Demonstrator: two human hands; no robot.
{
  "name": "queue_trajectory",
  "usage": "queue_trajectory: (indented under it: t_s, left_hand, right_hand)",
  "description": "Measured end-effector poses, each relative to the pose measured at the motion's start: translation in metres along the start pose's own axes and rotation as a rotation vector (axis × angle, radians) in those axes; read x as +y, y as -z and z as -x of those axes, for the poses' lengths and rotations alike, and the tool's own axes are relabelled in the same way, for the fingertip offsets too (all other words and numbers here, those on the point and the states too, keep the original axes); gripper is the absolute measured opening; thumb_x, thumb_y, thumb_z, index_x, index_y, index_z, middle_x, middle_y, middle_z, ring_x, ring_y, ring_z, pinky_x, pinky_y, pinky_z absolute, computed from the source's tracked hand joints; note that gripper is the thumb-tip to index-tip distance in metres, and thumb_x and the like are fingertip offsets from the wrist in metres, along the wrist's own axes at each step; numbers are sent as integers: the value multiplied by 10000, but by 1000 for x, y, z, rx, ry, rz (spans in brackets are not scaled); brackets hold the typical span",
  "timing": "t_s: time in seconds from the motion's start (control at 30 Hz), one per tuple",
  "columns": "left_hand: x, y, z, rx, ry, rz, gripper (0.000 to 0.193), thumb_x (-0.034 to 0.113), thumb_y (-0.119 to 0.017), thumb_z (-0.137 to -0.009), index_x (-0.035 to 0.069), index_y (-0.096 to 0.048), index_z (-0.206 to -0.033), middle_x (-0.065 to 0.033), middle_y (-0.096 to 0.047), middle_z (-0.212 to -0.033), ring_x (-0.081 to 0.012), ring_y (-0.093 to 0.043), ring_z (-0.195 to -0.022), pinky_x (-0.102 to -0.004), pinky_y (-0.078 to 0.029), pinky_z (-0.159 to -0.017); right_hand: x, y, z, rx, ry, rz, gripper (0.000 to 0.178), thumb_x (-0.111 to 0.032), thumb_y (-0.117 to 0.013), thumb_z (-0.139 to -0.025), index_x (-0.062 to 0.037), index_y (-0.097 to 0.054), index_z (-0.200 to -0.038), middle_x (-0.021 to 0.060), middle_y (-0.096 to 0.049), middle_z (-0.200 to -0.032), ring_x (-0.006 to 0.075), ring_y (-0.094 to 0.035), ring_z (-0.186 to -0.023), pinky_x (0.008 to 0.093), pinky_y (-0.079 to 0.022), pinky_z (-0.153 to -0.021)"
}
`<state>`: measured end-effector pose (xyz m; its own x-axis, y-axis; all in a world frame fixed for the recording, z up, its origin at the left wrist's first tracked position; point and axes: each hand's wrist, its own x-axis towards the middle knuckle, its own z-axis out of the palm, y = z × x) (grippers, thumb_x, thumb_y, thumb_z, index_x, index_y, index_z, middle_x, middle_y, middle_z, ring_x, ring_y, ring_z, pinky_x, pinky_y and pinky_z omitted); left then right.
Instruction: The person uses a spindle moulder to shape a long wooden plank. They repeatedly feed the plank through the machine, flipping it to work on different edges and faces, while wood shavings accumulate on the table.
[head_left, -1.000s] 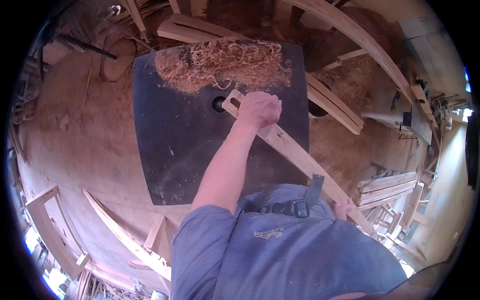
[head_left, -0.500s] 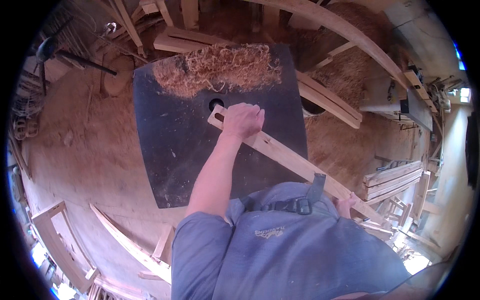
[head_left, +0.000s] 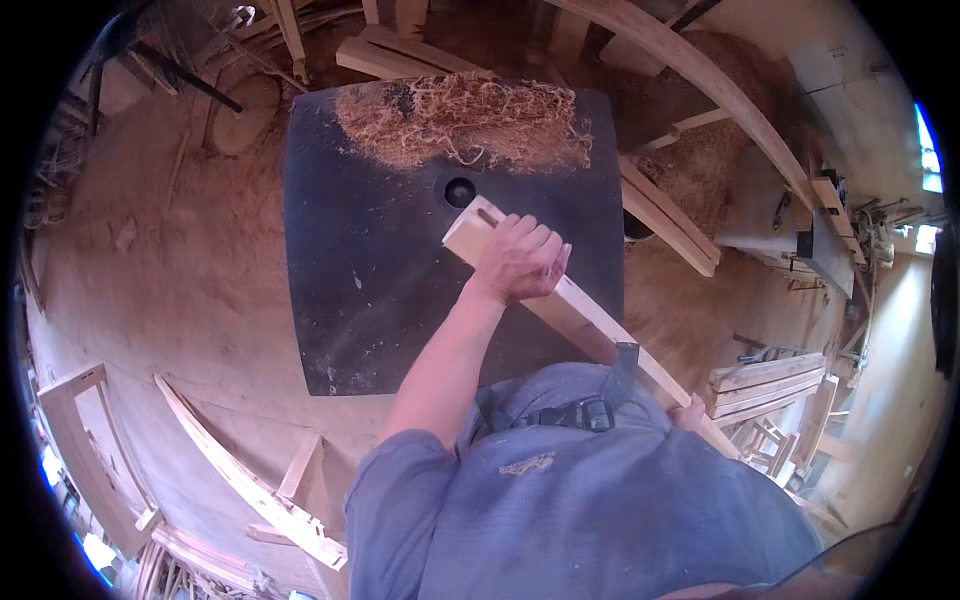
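My left hand (head_left: 520,258) is wrapped over a pale wooden beam (head_left: 592,328) close to its slotted end. That end lies over a dark, square machine table (head_left: 370,270), just short of a round black fitting (head_left: 459,192) set in its top. Farther down the beam, at my right side, my right hand (head_left: 690,412) grips the lower part; its fingers are partly hidden. The beam slants from the table's middle toward my right hip, with two of its faces showing.
A heap of wood shavings (head_left: 470,120) covers the table's far edge. Long timbers (head_left: 668,215) lie beyond its right side, and stacked boards (head_left: 765,385) stand at the right. A curved wooden piece (head_left: 240,470) and a wooden frame (head_left: 90,460) are at the lower left.
The beam has rolled in my hands, so another long face now shows. Its slotted end has moved slightly away from the round fitting. The whole view has shifted a little.
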<state>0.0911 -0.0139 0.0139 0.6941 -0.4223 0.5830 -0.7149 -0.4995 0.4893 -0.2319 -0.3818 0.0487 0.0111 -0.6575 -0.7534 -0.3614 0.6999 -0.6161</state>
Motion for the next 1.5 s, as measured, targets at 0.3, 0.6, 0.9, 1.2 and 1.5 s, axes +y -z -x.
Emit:
queue_trajectory:
  t_s: [0.3,0.6,0.9,1.2,1.5]
  left_hand:
    - [-21,-38,-30,-183,79,-5,306,262,-631,-886,120,-593,-618,-95,-636,-642,-281,-636,-692,-409,-484,-660]
    - [-30,-55,-53,-530,235,-14,353,313,-523,-969,103,-671,-727,-133,-698,-742,-336,-689,-767,-456,-544,-757]
    - [-29,-60,-86,-483,196,52,353,305,-521,-966,89,-674,-731,-146,-716,-792,-338,-698,-812,-461,-540,-743]
    - [-44,-67,-64,-326,126,102,304,276,-574,-935,102,-666,-704,-132,-701,-761,-340,-686,-766,-463,-543,-712]
    - [-58,-67,-64,-396,212,73,300,279,-559,-936,109,-676,-718,-125,-705,-772,-330,-690,-792,-454,-544,-725]
  right_hand:
    - [13,113,-122,-71,159,207,635,-457,-516,-928,48,-479,-1312,258,-567,-1244,409,-551,-1123,492,-433,-964]
    - [31,79,-136,39,-23,-448,615,-560,-656,-842,-61,-576,-1193,179,-600,-1059,339,-576,-932,481,-492,-785]
    - [43,116,-189,-11,-34,-390,726,-620,-424,-918,32,-559,-1208,248,-577,-1142,412,-543,-1097,598,-456,-917]
    - [75,147,-201,-51,0,-601,709,-557,-376,-941,22,-476,-1337,252,-479,-1337,455,-442,-1253,653,-353,-1075]
    - [75,112,-162,320,-54,-443,736,-659,-431,-883,-92,-510,-1346,184,-525,-1289,404,-498,-1162,594,-441,-951]
